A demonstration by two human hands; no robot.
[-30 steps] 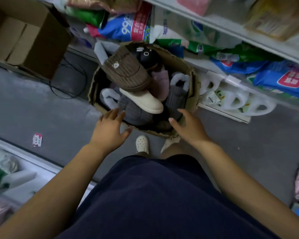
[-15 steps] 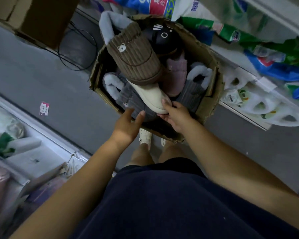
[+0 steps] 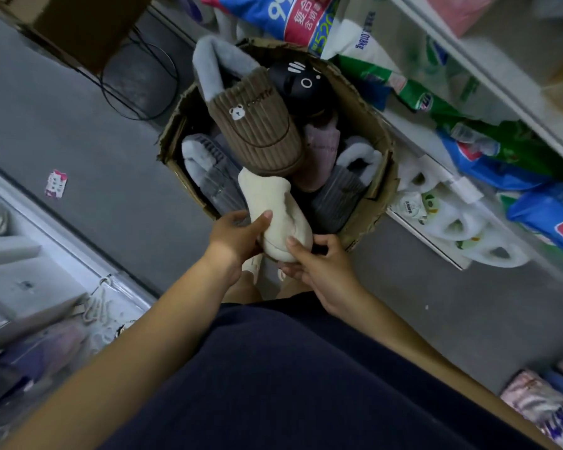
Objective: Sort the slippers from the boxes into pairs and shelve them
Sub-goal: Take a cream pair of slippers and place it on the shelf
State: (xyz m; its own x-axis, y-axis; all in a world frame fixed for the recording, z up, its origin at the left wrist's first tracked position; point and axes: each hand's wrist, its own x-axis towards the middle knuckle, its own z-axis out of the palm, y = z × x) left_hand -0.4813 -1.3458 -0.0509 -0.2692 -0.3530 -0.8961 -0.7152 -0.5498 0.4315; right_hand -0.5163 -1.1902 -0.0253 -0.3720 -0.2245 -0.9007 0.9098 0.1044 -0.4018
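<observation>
Because the cream slipper (image 3: 273,209) lies tucked under the brown slipper (image 3: 257,131) at mid-frame, we grip its near end from both sides, the left hand (image 3: 238,237) with thumb curled over it, the right hand (image 3: 319,271) with fingers wrapped round it. The cardboard box (image 3: 385,147) is packed to its rim; open room, we judge, lies toward us and over the bare floor (image 3: 95,164) at left.
</observation>
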